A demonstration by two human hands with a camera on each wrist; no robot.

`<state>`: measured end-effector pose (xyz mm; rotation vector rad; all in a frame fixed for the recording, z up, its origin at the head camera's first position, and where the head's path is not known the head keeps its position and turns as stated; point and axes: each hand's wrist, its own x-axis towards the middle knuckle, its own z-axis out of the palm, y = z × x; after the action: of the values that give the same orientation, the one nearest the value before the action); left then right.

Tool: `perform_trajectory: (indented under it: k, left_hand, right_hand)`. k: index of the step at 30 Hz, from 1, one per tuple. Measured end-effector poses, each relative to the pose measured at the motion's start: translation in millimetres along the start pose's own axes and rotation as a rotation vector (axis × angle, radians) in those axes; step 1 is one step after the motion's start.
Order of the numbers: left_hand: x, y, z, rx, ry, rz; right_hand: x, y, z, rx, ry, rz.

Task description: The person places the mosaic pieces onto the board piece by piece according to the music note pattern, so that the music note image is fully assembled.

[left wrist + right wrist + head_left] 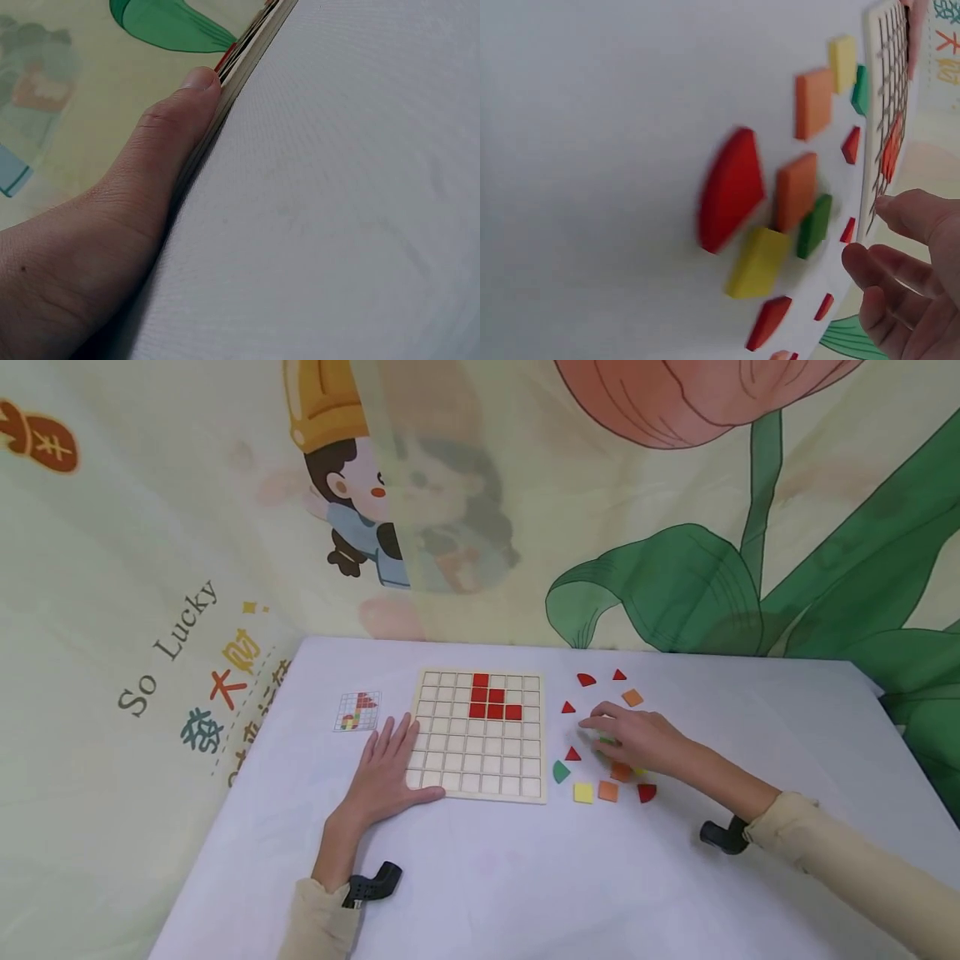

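Note:
A pale wooden grid board (472,764) lies on the table, with several red squares (477,696) set in its upper cells. My left hand (382,777) rests at the board's left side, fingers straight and thumb along the lower-left corner; in the left wrist view the thumb (161,142) touches the board's edge. Over loose pieces to the right hovers my right hand (641,735), its fingers bent and apart from the thumb, holding nothing visible. Nearest to it are a red triangle (567,707), another red triangle (573,753) and a green square (815,225), partly hidden in the head view.
Left of the board lies a small card (357,711) with a coloured grid pattern. Around the right hand are a yellow square (582,792), orange squares (608,791), a green quarter-circle (561,772) and red quarter-circles (647,793). A printed curtain (465,618) hangs behind the table.

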<state>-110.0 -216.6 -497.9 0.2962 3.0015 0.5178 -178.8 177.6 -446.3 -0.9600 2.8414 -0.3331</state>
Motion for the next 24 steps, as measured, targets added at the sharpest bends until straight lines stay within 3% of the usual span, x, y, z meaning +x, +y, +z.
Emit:
perform_trajectory:
  k: [5, 13, 24]
  left_hand:
    - [-0.6, 0.5, 1.4, 0.011, -0.012, -0.008]
    - [0.9, -0.4, 2.9, 0.007, 0.023, 0.009]
    - [2.9, -2.5, 6.2, 0.009, 0.022, 0.014]
  right_hand:
    - [25.4, 4, -7, 0.006, -0.013, -0.017]
    - [60.1, 4, -5, -0.016, -0.149, -0.003]
    - [70.1, 11, 8, -0.001, -0.091, 0.004]
